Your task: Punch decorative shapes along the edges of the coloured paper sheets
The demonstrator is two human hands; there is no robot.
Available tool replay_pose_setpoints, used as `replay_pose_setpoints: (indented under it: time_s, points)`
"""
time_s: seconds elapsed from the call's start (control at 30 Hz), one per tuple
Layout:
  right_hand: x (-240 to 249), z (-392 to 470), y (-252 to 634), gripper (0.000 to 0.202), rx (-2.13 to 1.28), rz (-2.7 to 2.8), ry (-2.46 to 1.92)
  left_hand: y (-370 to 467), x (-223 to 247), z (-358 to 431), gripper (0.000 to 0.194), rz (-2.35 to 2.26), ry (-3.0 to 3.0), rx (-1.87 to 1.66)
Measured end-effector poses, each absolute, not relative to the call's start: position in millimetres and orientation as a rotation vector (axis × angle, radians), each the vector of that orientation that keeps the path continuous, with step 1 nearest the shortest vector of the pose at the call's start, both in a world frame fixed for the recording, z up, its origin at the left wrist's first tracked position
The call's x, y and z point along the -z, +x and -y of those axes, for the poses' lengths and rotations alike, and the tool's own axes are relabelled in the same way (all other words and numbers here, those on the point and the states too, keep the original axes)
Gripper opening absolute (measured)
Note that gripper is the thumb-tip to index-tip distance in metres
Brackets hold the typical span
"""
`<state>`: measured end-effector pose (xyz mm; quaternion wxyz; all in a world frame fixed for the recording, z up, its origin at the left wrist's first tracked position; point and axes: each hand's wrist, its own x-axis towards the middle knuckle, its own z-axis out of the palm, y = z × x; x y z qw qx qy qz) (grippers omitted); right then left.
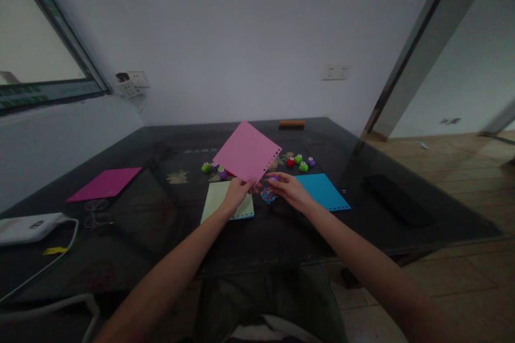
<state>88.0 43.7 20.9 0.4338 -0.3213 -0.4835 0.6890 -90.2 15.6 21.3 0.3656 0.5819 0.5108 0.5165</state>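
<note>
A pink sheet of paper [247,151] is tilted up above the table, with a row of small holes along its right lower edge. My left hand [238,193] pinches its near corner. Close to that corner, my right hand [290,188] has its fingers closed around a small purple craft punch [274,178], partly hidden by the fingers. Below and between both hands lies a little heap of coloured paper bits [267,195]. A pale yellow stack of sheets [213,198] rests under my left hand, and a blue sheet [322,190] with edge holes is right of my right hand.
Several green, red and purple punches [298,159] stand behind the blue sheet; more punches [206,167] sit at left. On the dark table are a magenta sheet [107,183], glasses [97,213], a white device with a cable [30,228], a black case [396,198] and a brown roll [292,124].
</note>
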Motion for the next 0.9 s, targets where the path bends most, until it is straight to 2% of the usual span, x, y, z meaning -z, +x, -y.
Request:
replay_pose_setpoints:
  time_s: [0.33,0.6,0.9]
  points:
    - [-17,-49,89,0.042,-1.719,1.165,-0.809,-86,-23,-14,0.025,-1.295,1.450,-1.310]
    - [-15,-51,89,0.034,-1.736,1.132,-0.809,-90,-17,-20,0.024,-1.391,1.468,-1.383]
    - [-25,-42,89,0.037,-1.757,1.146,-0.789,-93,-15,-22,0.026,-1.444,1.591,-1.326]
